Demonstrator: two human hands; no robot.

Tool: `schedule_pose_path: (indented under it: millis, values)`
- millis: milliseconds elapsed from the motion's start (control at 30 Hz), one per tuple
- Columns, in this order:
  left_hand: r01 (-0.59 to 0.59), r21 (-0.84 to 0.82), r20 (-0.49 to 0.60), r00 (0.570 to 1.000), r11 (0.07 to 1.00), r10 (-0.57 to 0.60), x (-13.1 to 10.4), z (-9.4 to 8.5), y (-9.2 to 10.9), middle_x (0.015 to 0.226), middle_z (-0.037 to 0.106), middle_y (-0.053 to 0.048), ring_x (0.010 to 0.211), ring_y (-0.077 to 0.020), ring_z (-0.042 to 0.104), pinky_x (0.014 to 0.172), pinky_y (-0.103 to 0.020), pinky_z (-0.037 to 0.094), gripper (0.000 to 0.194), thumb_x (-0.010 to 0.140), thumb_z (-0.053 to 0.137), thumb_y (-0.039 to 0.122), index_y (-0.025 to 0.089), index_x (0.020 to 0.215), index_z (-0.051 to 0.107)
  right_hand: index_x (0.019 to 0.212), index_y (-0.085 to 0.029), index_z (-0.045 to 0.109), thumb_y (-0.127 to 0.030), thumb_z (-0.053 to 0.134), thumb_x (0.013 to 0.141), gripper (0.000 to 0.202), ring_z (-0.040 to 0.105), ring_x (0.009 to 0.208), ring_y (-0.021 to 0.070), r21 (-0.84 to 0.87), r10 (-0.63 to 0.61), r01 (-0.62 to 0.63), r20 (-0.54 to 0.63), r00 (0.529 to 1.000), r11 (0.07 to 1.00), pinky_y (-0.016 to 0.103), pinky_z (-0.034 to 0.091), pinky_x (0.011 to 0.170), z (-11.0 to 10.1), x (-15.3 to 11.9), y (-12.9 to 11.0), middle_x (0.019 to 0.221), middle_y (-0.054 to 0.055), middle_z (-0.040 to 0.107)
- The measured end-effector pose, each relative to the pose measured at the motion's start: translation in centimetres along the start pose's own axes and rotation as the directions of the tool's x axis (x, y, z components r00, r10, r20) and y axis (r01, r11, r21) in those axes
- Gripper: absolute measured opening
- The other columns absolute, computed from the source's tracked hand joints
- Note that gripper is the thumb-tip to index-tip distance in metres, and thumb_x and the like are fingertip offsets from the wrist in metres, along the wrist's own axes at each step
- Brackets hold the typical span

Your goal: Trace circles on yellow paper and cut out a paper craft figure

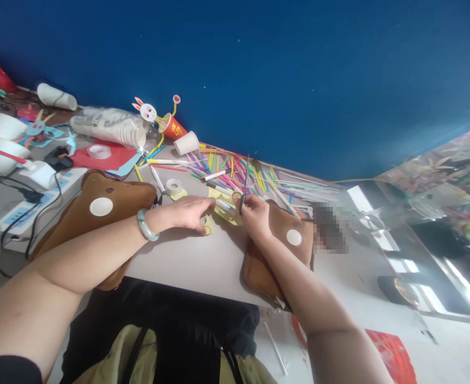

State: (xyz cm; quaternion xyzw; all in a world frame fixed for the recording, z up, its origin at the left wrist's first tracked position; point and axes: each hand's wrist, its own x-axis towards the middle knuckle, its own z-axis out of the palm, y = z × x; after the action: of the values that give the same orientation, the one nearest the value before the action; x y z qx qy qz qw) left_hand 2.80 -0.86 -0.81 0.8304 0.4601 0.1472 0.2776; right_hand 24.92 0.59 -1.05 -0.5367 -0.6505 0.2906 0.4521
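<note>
White power strip, on tabletop. Brown cushion, 1 white disc on front. Left hand, green bangle at wrist, fingers curved and parted over yellow paper piece. Scissors, black-handled, blades upward, gripped in fingers of right hand. Coloured straws, loose pile, behind both hands. Second brown cushion, under right forearm.

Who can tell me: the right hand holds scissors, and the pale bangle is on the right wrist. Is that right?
No: the head view shows the pale bangle on the wrist of the left hand, not the right. The right hand does hold the scissors.
</note>
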Motion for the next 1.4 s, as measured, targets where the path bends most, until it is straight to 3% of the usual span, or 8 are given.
schedule_pose_path:
  millis: [133,300,500,600,733,833,1200,1400]
  values:
    - [-0.030,0.008,-0.079,0.996,1.000,0.030,0.0,-0.1,0.2,0.099,0.064,-0.005,0.080,-0.0229,0.059,0.062,-0.029,0.034,0.064,0.053,0.086,0.037,0.021,0.109,0.059,0.063,-0.020,0.056,-0.045,0.068,0.077,0.031,0.043,0.059,0.0129,0.070,0.047,-0.047,-0.009,0.999,0.996,0.027,0.039,0.058,0.0,0.0,0.0,0.061,-0.001,0.054]
    - [-0.043,-0.028,-0.060,0.997,0.999,0.041,0.2,-0.1,0.6,0.079,0.062,-0.002,0.069,-0.0183,0.055,0.060,-0.028,0.034,0.022,0.066,0.073,0.021,0.020,0.081,0.059,0.064,-0.019,0.057,-0.043,0.069,0.075,0.029,0.043,0.059,0.0123,0.124,0.115,-0.113,-0.008,0.993,0.986,0.027,0.038,0.056,0.0,0.1,0.3,0.061,-0.001,0.054]
    - [-0.079,-0.262,-0.427,0.903,0.962,-0.042,0.5,0.5,1.4,0.076,0.061,0.000,0.062,-0.0123,0.052,0.062,-0.026,0.038,0.008,0.078,0.067,0.022,0.019,0.082,0.061,0.066,-0.020,0.056,-0.048,0.073,0.071,0.033,0.046,0.060,0.0126,0.265,0.124,-0.125,0.021,0.992,0.956,0.028,0.041,0.060,0.0,0.2,0.4,0.062,-0.002,0.053]
    - [-0.116,-0.393,-0.496,0.862,0.912,-0.104,0.6,1.1,1.6,0.089,0.063,-0.002,0.058,-0.0083,0.047,0.061,-0.025,0.040,0.019,0.076,0.075,0.027,0.018,0.087,0.063,0.070,-0.021,0.056,-0.051,0.072,0.072,0.034,0.045,0.060,0.0130,0.265,0.103,-0.118,0.069,0.992,0.957,0.029,0.040,0.059,0.0,0.1,0.0,0.064,-0.002,0.052]
    - [-0.081,-0.725,-0.361,0.890,0.684,-0.278,0.7,1.9,2.0,0.101,0.062,-0.004,0.061,-0.0066,0.051,0.060,-0.024,0.046,0.062,0.062,0.089,0.032,0.018,0.114,0.059,0.067,-0.021,0.054,-0.053,0.075,0.069,0.039,0.043,0.058,0.0127,0.290,0.100,-0.140,0.150,0.984,0.947,0.029,0.039,0.056,-0.2,-0.2,-0.5,0.063,-0.002,0.051]
    - [-0.042,-0.858,-0.205,0.942,0.511,-0.267,0.8,2.1,2.4,0.099,0.063,-0.004,0.076,-0.0118,0.061,0.070,-0.028,0.052,0.055,0.064,0.088,0.033,0.015,0.110,0.063,0.067,-0.021,0.055,-0.052,0.079,0.067,0.039,0.046,0.060,0.0133,0.346,0.087,-0.155,0.204,0.975,0.925,0.028,0.041,0.057,-0.2,-0.4,-0.5,0.064,-0.002,0.053]
    - [-0.122,-0.802,-0.278,0.943,0.584,-0.185,0.6,1.4,2.5,0.078,0.067,-0.002,0.075,-0.0134,0.061,0.072,-0.026,0.047,0.017,0.078,0.074,0.031,0.015,0.078,0.069,0.063,-0.020,0.057,-0.053,0.084,0.065,0.042,0.048,0.062,0.0139,0.306,0.035,-0.130,0.296,0.955,0.943,0.030,0.044,0.061,-0.1,-0.7,-1.0,0.065,0.000,0.056]
    - [-0.084,-0.871,-0.209,0.955,0.484,-0.211,0.5,1.3,2.8,0.070,0.061,0.001,0.065,-0.0106,0.054,0.063,-0.024,0.043,0.018,0.077,0.075,0.031,0.015,0.078,0.067,0.064,-0.019,0.060,-0.052,0.083,0.066,0.040,0.046,0.059,0.0116,0.344,0.002,-0.116,0.315,0.949,0.932,0.027,0.042,0.058,0.0,-0.8,-0.8,0.063,-0.002,0.055]
